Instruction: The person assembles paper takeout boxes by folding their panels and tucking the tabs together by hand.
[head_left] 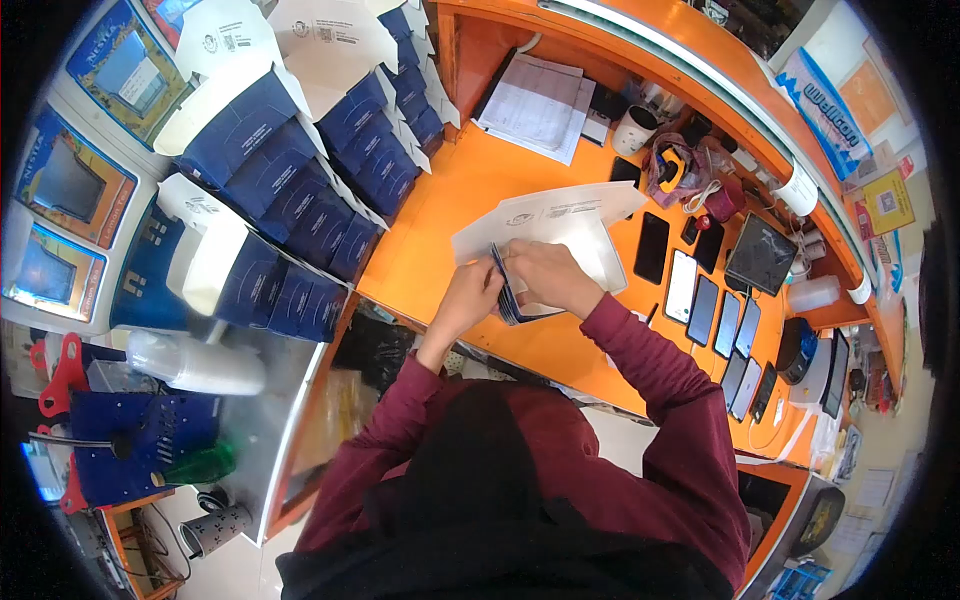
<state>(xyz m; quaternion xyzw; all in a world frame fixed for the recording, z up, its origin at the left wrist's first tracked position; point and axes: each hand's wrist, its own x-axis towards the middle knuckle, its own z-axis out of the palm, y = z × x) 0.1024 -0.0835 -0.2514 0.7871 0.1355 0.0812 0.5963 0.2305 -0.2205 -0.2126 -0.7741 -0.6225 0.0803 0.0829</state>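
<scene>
At the front edge of the orange table, my left hand [474,296] is closed on the left side of a dark blue folded carton [507,296]. My right hand [545,274] is closed at the carton's upper right side, its fingers near those of the left. Behind my hands lies an open white box flap [520,219] with small print. The box's white inside [592,252] shows to the right of my right hand. Both forearms are in maroon sleeves.
Stacked blue cartons [290,185] with white flaps stand at the left. Several phones [702,308] lie on the orange table [420,235] at the right. Papers [535,100] and a white cup [634,130] are at the back. A green bottle [205,464] lies at lower left.
</scene>
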